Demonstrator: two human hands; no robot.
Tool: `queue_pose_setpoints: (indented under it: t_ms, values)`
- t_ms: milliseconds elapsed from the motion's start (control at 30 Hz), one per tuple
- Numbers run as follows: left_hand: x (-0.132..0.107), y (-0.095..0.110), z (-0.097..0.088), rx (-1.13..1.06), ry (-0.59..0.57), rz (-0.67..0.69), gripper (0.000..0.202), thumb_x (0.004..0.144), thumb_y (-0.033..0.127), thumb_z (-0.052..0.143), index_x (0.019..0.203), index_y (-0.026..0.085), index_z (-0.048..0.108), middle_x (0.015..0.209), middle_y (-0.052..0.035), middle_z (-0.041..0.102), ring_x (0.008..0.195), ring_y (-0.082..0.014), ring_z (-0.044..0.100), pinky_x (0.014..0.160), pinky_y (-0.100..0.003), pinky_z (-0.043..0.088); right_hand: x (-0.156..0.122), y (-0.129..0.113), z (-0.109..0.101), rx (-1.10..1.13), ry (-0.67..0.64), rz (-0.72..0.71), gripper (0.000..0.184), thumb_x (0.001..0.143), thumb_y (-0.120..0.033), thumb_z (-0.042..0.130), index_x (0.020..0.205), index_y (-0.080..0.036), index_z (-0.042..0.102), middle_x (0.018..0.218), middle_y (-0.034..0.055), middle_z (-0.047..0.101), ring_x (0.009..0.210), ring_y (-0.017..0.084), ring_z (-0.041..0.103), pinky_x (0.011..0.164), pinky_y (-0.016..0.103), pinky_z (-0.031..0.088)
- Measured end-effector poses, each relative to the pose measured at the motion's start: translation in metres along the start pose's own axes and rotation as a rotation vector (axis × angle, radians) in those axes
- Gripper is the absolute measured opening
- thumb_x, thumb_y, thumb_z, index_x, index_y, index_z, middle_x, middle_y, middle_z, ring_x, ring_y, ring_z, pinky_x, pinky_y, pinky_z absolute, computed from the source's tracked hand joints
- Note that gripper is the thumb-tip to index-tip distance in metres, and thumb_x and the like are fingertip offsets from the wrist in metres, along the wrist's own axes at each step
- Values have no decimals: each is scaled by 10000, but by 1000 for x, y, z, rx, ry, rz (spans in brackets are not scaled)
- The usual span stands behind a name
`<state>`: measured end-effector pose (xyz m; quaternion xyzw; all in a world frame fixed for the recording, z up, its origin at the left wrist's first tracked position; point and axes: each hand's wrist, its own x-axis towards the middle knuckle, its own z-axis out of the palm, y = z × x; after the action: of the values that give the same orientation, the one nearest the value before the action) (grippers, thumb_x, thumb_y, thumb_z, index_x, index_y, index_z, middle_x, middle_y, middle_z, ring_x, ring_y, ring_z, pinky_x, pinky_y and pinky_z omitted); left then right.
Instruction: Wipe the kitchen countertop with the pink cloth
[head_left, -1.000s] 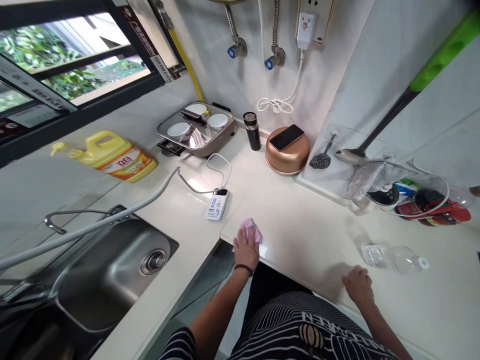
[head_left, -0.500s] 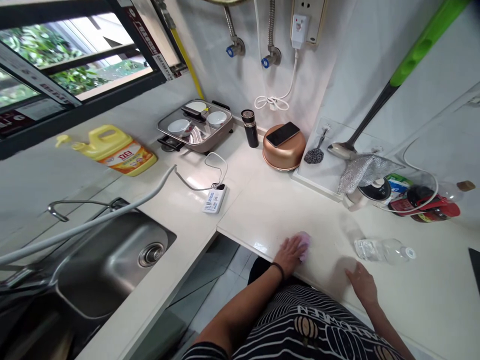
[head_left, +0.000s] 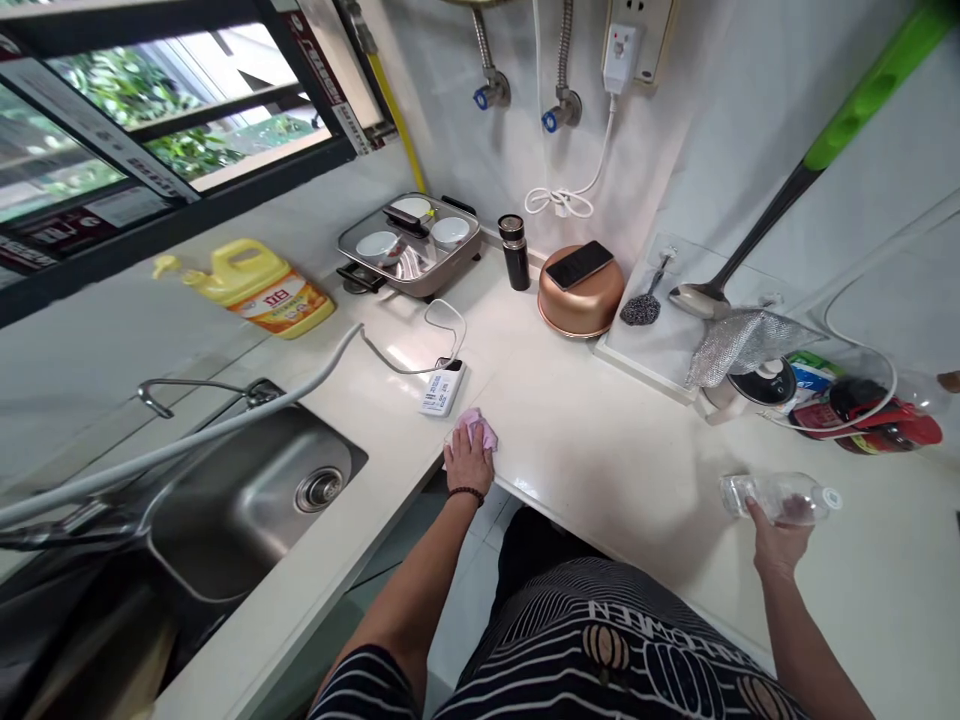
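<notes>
- The left hand (head_left: pixel 468 470) is palm down on the pink cloth (head_left: pixel 481 427), with its fingers stretched out flat and not curled round it
- The pink cloth is bunched up on the white counter (head_left: pixel 585 420), under the left fingers, and it pokes out past their tips, close to the inside corner of the counter
- The right hand (head_left: pixel 781 548) is curled round the clear bottle (head_left: pixel 780 488), and some of its fingers show through the plastic
- The clear bottle is on its side with its cap to the right, but I cannot tell if it touches the counter
- The pink cloth is well apart from the right hand, and the bottle is well apart from the left hand
- A white gadget (head_left: pixel 442 391) with a cord lies just past the cloth
- The metal sink (head_left: pixel 225 500) is to the left of the left hand
- A black phone (head_left: pixel 579 264) lies on the copper pot (head_left: pixel 577 308)
</notes>
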<state>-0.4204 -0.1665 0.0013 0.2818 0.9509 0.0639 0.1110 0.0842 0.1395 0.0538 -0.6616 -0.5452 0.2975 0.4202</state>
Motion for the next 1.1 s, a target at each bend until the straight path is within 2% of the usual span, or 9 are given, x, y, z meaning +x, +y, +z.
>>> queue_pose_setpoints:
  t_ms: [100,200,333,500,633,800,867,967,1100]
  values:
    - [-4,5,2,-22,-3,-2,659,1046,305,359,1682,133,382,1776,-212,283,1660,-362,245,1334,-636,211,8,-17,12,-81,2,-49,1292,502,-769,843,1523,-106,407,1428,221,605,1271,381,613,1128,590,505]
    - [-4,5,0,-30,-23,11,659,1045,303,370,1681,133,384,1779,-215,272,1663,-365,238,1333,-641,211,-6,-46,31,-357,-332,-389,1017,660,-644,775,1503,-149,492,1379,173,645,1242,367,594,1133,577,471]
    - [-3,5,-1,-17,-28,4,651,1055,304,368,1682,131,384,1788,-209,252,1666,-366,227,1343,-618,192,-65,-92,71,-695,-849,-726,806,729,-279,718,1517,-222,554,1354,121,659,1227,307,564,1105,435,433]
    - [-5,6,-1,-21,-19,6,648,1057,302,374,1687,154,377,1794,-189,249,1667,-358,227,1340,-615,196,-139,-125,120,-911,-991,-836,794,725,-150,727,1501,-256,600,1239,104,657,1152,288,549,1027,381,386]
    - [-5,4,-2,-37,-10,8,643,1056,299,378,1680,149,392,1788,-191,265,1665,-362,233,1337,-625,203,-153,-127,133,-858,-985,-856,797,698,-138,747,1474,-257,614,1227,105,654,1151,291,543,1033,387,380]
    - [-29,11,10,-21,-30,112,624,1065,313,369,1668,159,420,1780,-197,284,1659,-370,253,1327,-631,228,-121,-111,110,-600,-966,-749,842,634,-154,703,1465,-242,596,1297,111,676,1210,319,582,1074,462,445]
    - [-51,21,22,4,-63,229,620,1062,310,390,1669,194,424,1785,-178,279,1661,-363,249,1325,-626,234,-101,-100,91,-437,-910,-675,810,647,-214,697,1449,-242,587,1371,111,669,1278,329,584,1131,509,450]
    - [-86,48,44,28,-158,503,636,1040,327,481,1671,269,422,1787,-144,295,1658,-343,266,1318,-603,255,-69,-78,59,-252,-705,-443,792,667,-381,765,1421,-250,563,1418,100,649,1328,316,582,1183,512,449]
    - [-113,104,64,-10,-251,923,640,1038,413,548,1661,334,428,1772,-119,343,1639,-315,314,1311,-565,275,-34,-48,23,-69,-383,-101,1011,549,-536,900,1421,-224,495,1377,108,651,1278,311,619,1173,523,474]
